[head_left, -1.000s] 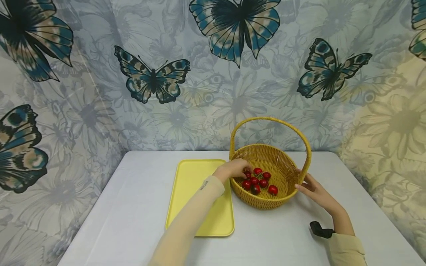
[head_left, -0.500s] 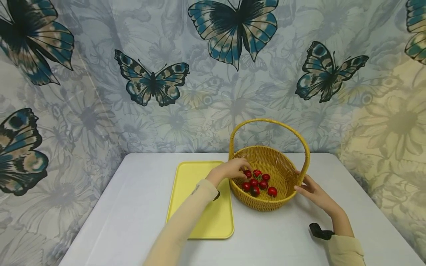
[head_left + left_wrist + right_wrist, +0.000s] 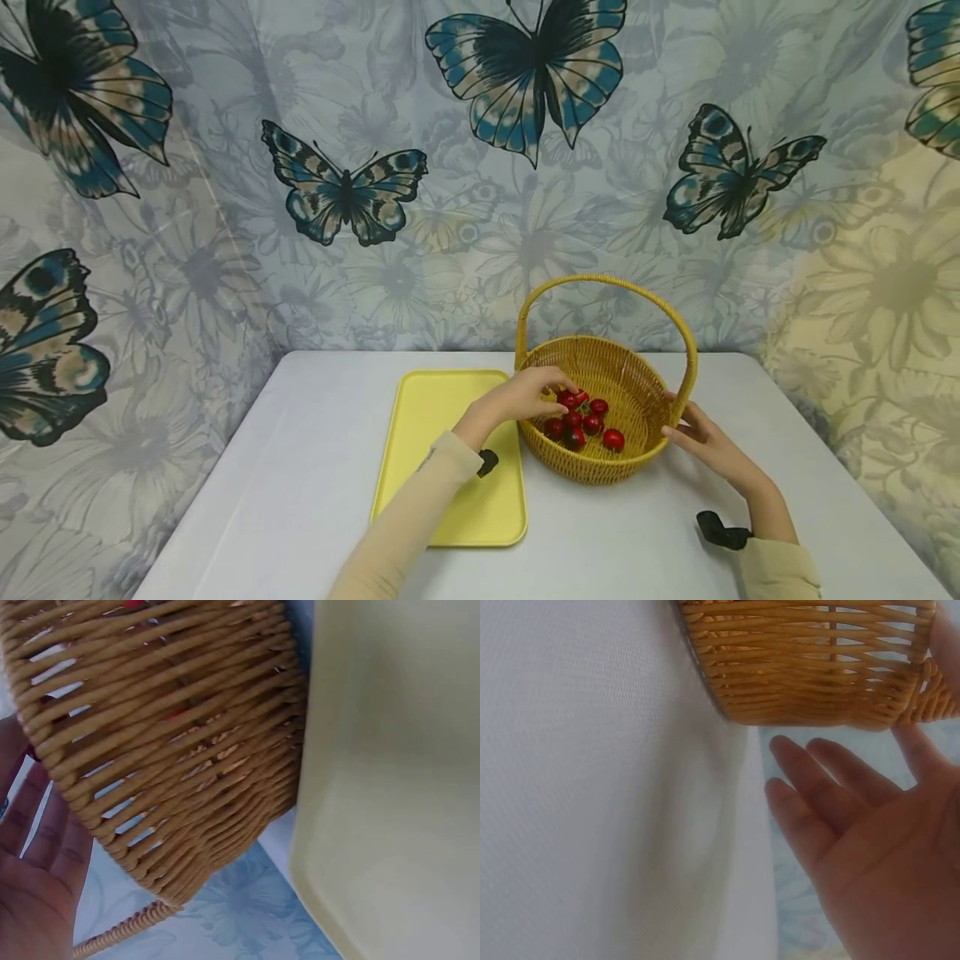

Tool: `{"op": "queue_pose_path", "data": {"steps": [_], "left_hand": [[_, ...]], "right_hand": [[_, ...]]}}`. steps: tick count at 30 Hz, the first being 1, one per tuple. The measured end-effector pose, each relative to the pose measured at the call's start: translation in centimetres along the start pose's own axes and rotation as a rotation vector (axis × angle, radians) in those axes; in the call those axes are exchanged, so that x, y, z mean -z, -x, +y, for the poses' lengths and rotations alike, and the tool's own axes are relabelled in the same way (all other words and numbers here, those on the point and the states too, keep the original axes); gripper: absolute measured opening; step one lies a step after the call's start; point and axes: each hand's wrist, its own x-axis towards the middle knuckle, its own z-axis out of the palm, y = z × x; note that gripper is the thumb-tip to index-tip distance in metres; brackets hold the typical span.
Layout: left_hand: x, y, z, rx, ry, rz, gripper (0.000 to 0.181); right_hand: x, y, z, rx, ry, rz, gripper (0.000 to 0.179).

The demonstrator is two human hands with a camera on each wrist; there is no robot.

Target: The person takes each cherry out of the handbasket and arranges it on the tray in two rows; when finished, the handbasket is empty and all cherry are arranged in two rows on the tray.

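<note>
A yellow woven basket [image 3: 592, 471] with a tall arched handle holds several red cherries [image 3: 613, 440] on its left side. My left hand [image 3: 525, 395] reaches over the left rim, thumb and fingertips around a dark red cherry [image 3: 565, 399]. In the left wrist view, the left hand [image 3: 37, 862] is partly cut off, its fingertips hidden behind the basket wall [image 3: 165, 750]. My right hand [image 3: 712, 446] holds the basket's right rim at the handle base by thumb and index finger. The right wrist view shows the right hand's [image 3: 885, 847] other fingers extended below the basket [image 3: 810, 675].
A yellow rectangular tray [image 3: 480, 517] lies left of the basket on the white table [image 3: 315, 467], under my left forearm. Black wrist straps [image 3: 722, 531] sit at both cuffs. Butterfly-patterned cloth [image 3: 480, 275] hangs behind the table.
My left hand drew back slightly, then reached further into the basket, and the cherry at its fingertips shifted slightly right. My right hand stays on the rim. The view tilted slightly up.
</note>
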Motion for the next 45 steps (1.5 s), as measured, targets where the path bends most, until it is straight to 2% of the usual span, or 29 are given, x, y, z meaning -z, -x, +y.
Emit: {"op": "queue_pose_path", "data": {"steps": [5,14,19,23,30,36,45], "left_hand": [[0.1,0.8,0.6,-0.009,0.025,0.043,0.035],[-0.2,2.3,0.8,-0.004,0.057,0.116,0.034],[-0.2,3.6,1.0,-0.001,0.078,0.194,0.033],[-0.2,4.6,1.0,0.034,0.126,0.254,0.033],[0.2,6.3,0.4,0.075,0.193,0.322,0.032],[0.9,8.1,-0.5,0.098,0.163,0.368,0.034],[2.1,11.3,-2.1,0.177,0.115,0.408,0.031]], "right_hand": [[0.0,0.1,-0.1,0.008,-0.005,0.004,0.065],[0.0,0.1,0.2,-0.001,-0.016,0.006,0.065],[-0.1,0.0,0.4,0.0,-0.015,0.005,0.065],[-0.1,0.0,0.4,0.003,-0.013,0.004,0.065],[-0.1,-0.1,0.3,-0.003,-0.01,0.005,0.065],[-0.2,-0.1,0.3,-0.01,-0.007,0.016,0.065],[0.0,0.0,0.6,0.013,-0.058,0.002,0.064]]}}
